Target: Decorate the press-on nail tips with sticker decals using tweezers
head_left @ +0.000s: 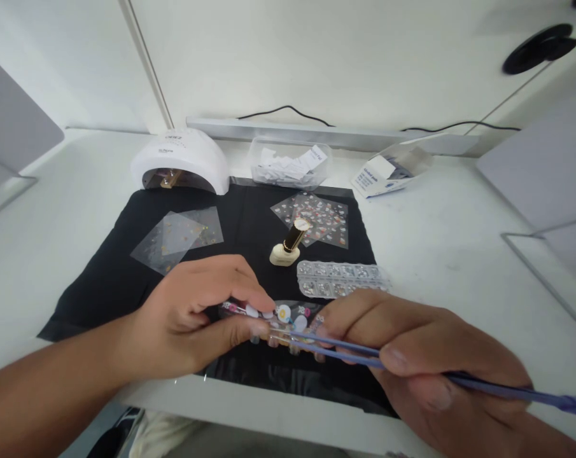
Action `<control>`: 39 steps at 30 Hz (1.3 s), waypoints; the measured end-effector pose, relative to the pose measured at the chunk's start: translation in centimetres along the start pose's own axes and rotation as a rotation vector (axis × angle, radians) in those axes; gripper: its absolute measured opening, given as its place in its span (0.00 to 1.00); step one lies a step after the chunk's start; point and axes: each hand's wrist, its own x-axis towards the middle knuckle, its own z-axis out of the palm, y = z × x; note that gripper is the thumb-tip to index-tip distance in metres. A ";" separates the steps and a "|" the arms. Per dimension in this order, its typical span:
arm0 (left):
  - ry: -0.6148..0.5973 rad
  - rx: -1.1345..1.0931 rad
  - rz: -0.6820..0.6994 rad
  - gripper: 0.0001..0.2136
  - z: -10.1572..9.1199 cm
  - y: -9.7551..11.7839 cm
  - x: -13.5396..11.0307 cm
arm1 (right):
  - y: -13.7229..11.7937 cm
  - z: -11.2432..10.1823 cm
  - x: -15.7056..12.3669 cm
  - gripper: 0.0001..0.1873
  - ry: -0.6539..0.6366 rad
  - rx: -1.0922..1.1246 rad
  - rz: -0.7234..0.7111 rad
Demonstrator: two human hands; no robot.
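1. The left hand point(196, 318) pinches a clear flower-printed sheet point(300, 315) between thumb and fingers, above the near part of the black mat point(111, 273). The small marks beside its flowers are too blurred to read.
2. The right hand point(440, 362) is closed around purple tweezers point(335, 350), their tips at the sheet near the left thumb; whether they grip anything, I cannot tell.
3. Clear nail tips point(294, 348) show along the sheet's near edge.
4. Beyond the hands stands a cream bottle point(284, 256) with a dark, tilted cap; its lettering is illegible.
5. On the table point(440, 254), at the back right, an open white carton point(376, 184) reads "Alcohol pads".
6. The white lamp point(182, 149), back left, carries dark printing, too unclear to make out.
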 end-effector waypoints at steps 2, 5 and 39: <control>0.002 0.003 0.001 0.06 0.0 0.0 0.0 | 0.0 0.0 0.0 0.14 -0.004 0.004 -0.013; -0.010 -0.012 -0.001 0.06 0.0 0.0 -0.1 | 0.0 0.1 0.0 0.14 0.026 0.011 -0.026; 0.027 -0.160 -0.253 0.06 0.0 0.3 -0.1 | 0.5 -0.1 -0.4 0.13 0.075 0.051 0.063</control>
